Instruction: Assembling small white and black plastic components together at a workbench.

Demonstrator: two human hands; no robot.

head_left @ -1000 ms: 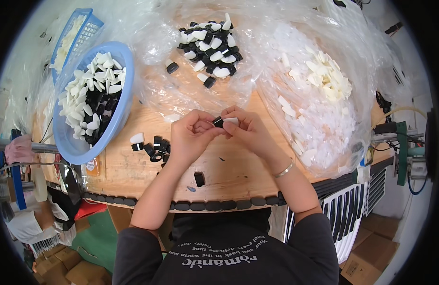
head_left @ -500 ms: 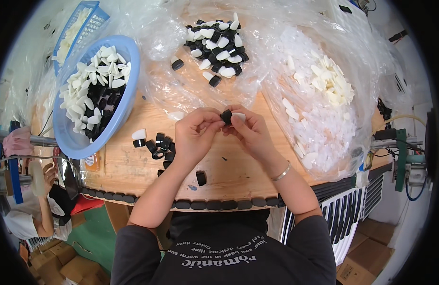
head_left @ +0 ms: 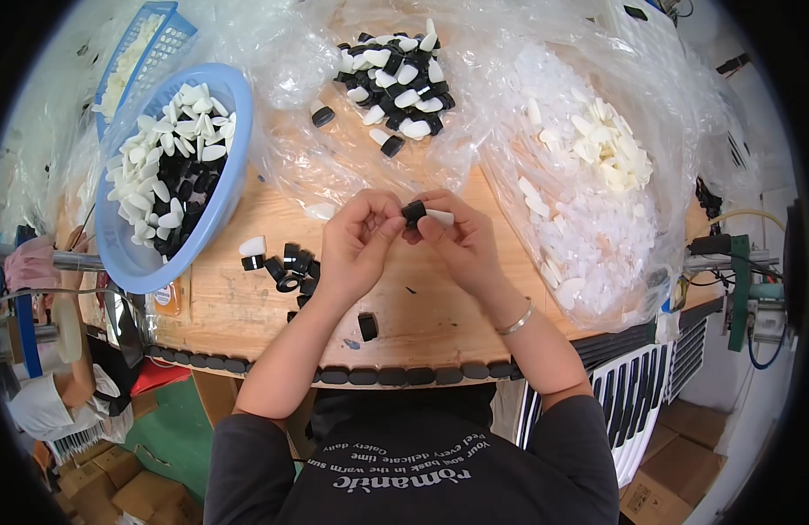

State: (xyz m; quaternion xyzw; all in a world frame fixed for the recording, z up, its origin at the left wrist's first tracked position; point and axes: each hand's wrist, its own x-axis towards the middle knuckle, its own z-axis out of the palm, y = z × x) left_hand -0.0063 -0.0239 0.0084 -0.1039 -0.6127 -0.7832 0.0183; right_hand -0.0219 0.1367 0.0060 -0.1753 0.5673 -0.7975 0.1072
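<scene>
Loose black caps (head_left: 274, 268) between left hand (head_left: 362, 243) and blue basin (head_left: 133, 278).

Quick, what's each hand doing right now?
Right hand: closed, holding a black cap and white piece.
Left hand: curled beside the cap; grip can't be told.

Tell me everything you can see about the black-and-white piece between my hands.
The black-and-white piece is small: a short, dark black part and a smooth, pale white tab, both plastic-looking. It is held over the wooden table, black part toward the left hand, white tab pointing right. The right hand grips it, thumb in front; the left fingertips are right by the black part, but contact is unclear. Fingers cover some of it, so how its parts join can't be seen.
</scene>
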